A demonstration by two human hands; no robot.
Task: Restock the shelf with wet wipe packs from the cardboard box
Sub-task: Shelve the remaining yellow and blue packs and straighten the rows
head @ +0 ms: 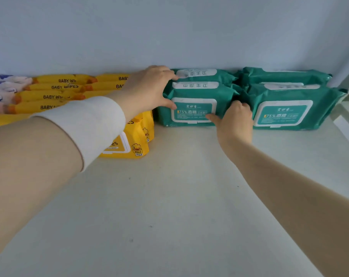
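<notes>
On a white shelf (169, 196), the front teal alcohol-wipe pack (193, 112) stands upright before two matching packs (195, 84). The left hand (147, 90) wraps its left end, thumb on the face. The right hand (236, 120) pinches its right end, fingers tucked beside the neighbouring teal packs (289, 108). Both grips are closed on it. It looks soft, fairly heavy and slippery, so holding it by both ends suits it. Yellow baby wipes (55, 96) lie to the left.

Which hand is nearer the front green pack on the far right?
Right. The right hand sits in the gap just left of that green pack; the left hand holds the left end of the neighbouring pack.
</notes>
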